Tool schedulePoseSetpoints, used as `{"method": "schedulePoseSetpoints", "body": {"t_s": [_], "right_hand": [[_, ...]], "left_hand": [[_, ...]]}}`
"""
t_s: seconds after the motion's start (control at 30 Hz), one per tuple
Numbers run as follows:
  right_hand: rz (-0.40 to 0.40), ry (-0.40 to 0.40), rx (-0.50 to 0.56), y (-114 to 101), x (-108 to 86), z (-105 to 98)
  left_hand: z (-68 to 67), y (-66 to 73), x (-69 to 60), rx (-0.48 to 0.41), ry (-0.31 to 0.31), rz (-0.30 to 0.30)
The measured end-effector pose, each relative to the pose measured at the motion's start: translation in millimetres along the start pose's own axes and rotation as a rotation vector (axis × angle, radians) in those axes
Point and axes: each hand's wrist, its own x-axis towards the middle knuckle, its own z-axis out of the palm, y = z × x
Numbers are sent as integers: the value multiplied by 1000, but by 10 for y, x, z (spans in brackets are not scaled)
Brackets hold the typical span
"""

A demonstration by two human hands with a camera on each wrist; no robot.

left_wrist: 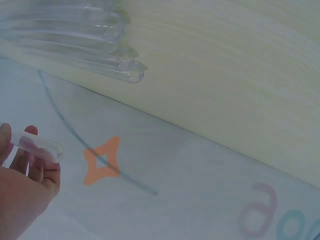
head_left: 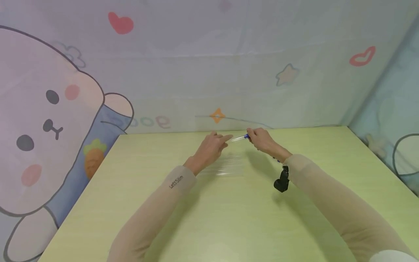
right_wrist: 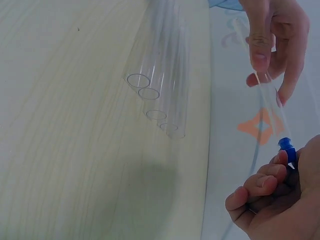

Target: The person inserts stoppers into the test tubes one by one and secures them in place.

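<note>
A clear tube (head_left: 239, 138) is held between the two hands above the table's back edge. My left hand (head_left: 209, 150) grips the tube, its rounded end (left_wrist: 52, 151) showing past the fingers in the left wrist view. At the tube's other end, the right hand (head_left: 263, 141) pinches a blue stopper (right_wrist: 286, 145), which sits at the tube's mouth; how deep it is in, I cannot tell. Below the hands several clear tubes (head_left: 226, 167) lie side by side on the table, their open mouths towards the right.
Small blue pieces (head_left: 276, 159) lie on the table, partly hidden by the right wrist. A black device (head_left: 282, 182) hangs at the right wrist. Behind the pale table (head_left: 229, 218) stands a printed backdrop (head_left: 196, 80), with another at the right.
</note>
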Motion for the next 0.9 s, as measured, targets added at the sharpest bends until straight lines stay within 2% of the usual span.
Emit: {"method": "schedulePoseSetpoints", "body": {"t_s": [0.17, 0.33, 0.57, 0.77, 0.9], "right_hand": [[17, -19, -2, -10, 26, -11], [24, -20, 6, -32, 40, -35], [14, 3, 43, -59, 33, -56], [-2, -2, -41, 4, 7, -108], [-3, -5, -103, 68, -13, -157]], "left_hand": [[-24, 20, -15, 51, 9, 65], [-33, 43, -11, 101, -3, 76], [-64, 40, -20, 135, 2, 68], [-92, -23, -52, 128, 16, 45], [-124, -94, -104, 86, -11, -12]]}}
